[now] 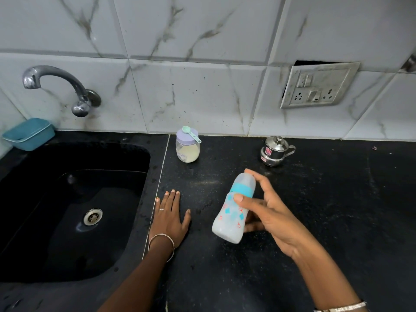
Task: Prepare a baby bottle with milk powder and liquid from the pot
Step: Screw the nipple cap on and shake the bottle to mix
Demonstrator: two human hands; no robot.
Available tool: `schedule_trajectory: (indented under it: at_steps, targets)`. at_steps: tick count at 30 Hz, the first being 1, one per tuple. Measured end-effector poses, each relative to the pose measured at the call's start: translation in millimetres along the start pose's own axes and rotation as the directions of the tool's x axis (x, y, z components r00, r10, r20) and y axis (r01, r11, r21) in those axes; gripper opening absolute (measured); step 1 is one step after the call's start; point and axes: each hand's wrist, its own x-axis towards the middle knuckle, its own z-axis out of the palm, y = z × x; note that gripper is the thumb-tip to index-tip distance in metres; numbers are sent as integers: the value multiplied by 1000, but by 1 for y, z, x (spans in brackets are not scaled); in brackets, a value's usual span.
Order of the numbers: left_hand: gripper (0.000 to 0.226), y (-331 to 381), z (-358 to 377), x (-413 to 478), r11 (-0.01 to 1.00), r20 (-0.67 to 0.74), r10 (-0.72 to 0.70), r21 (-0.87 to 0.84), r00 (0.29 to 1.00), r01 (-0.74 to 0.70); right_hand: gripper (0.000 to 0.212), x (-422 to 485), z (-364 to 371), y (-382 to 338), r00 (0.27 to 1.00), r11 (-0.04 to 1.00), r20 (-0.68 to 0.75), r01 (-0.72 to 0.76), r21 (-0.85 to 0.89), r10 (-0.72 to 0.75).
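Observation:
My right hand (267, 212) grips a capped baby bottle (231, 215) with a teal collar and a printed pattern, tilted above the black counter (337, 210); white liquid fills its lower part. Flat on the counter beside the sink lies my left hand (170, 216), fingers spread and holding nothing. A clear jar of milk powder (187, 152) with a lilac lid stands near the wall, a mint scoop (191, 133) resting on the lid. To its right stands a small lidded steel pot (275, 152) with a handle.
A black sink (67, 210) with a steel drain takes up the left side under a chrome tap (56, 86). A teal tub (29, 134) sits at the sink's back left corner. A switch and socket plate (317, 85) hangs loose on the tiled wall.

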Motion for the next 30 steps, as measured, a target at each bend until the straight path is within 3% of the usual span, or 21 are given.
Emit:
schedule_trajectory:
  at_steps: [5,10,15,20,25,28,30]
  targets:
    - [68,1,-1,0,1000,-4,-1,-9,1000,1,60,5,1,8,972,984,-202,142,111,-118]
    - [69,1,-1,0,1000,2,-4,-4,1000,4,69,-1,-7,-2,999,1000,-29,22,-11,-22]
    - [68,2,-2,0,1000,-3,-7,-15,1000,7,56,5,-13,2,976,986,-195,119,120,-94]
    - [68,2,-3,-1,1000,-1,-5,-12,1000,5,75,-1,-18,-8,1000,999,-5,12,-52,-13]
    - [68,3,-3,-1,1000,0,-8,-14,1000,8,55,6,-13,-2,978,990,-183,115,77,-99]
    - [69,3,-3,0,1000,5,-8,-13,1000,8,61,3,-10,-3,996,999,-73,49,-9,-49]
    - [69,2,-3,-1,1000,4,-9,-13,1000,9,63,3,-10,-3,996,999,-82,46,-5,-46]
